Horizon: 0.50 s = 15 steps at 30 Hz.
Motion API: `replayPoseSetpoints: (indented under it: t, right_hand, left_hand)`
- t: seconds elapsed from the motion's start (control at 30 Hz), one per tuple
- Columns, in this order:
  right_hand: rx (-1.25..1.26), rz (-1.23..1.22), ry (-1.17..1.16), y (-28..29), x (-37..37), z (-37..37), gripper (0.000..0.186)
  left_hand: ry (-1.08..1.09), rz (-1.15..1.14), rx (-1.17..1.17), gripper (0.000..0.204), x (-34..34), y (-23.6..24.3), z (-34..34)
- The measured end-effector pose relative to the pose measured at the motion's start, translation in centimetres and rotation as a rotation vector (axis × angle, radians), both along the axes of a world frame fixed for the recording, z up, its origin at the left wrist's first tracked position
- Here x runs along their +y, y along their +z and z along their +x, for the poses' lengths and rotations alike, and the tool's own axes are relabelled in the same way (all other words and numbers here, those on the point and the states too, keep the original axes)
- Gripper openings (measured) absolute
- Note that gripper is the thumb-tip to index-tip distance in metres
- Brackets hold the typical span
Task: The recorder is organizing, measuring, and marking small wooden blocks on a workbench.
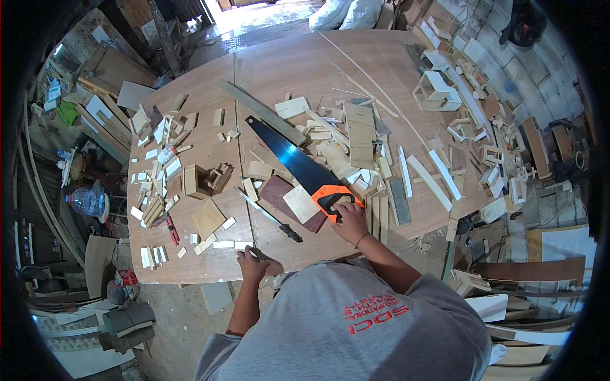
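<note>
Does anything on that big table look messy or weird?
Yes, the wood pieces to the right of the orange-handled saw look messy: they lie jumbled at different angles, some on top of others. I can't see any spill.

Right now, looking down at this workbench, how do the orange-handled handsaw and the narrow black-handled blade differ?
The handsaw has a broad blade; the black-handled blade is much slimmer. The handsaw is clearly longer overall than the black-handled blade. The right hand grips the handsaw, while no hand touches the black-handled blade. Both slant the same way, handles toward the person and tips pointing away to the left.
</note>
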State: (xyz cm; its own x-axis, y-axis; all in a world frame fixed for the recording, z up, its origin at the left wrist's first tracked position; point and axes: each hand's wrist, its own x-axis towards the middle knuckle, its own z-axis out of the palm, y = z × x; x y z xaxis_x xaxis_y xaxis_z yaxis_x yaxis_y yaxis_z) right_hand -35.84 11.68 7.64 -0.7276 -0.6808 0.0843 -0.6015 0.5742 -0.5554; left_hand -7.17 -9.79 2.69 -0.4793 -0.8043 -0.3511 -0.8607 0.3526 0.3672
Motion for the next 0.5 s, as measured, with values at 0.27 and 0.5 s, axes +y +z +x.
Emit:
replayPoseSetpoints:
  t: [0.27,0.5]
  right_hand:
    - [0.121,0.275,0.372,-2.7,-0.5,-3.6,0.042]
    - [0.067,0.227,0.514,-3.0,-1.2,-5.7,0.034]
  left_hand:
    - [0.121,0.010,0.043,0.097,0.2,-0.9,-0.4]
    - [0.312,-0.074,0.150,0.086,2.2,-1.3,-0.3]
